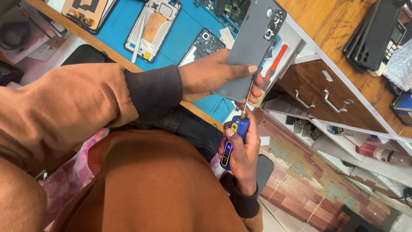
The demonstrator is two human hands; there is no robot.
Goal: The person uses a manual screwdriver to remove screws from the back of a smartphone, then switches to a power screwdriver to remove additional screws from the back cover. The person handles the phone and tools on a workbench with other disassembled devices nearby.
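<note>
Above the lap, left hand (206, 77) gripping grey phone (251, 47), right hand (242, 150) fisted round blue screwdriver (231, 139)

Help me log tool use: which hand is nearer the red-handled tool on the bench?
Left. The left hand, holding the grey phone, is just beside the red-handled tool; the right hand grips the blue screwdriver lower down.

Left hand (206, 77) grips grey phone (251, 45); right hand (242, 150) clasps blue electric screwdriver (231, 141), bit against phone's edge.

Phone (251, 47) above screwdriver (231, 141); mat (180, 38) behind phone; drawer (326, 96) right.
</note>
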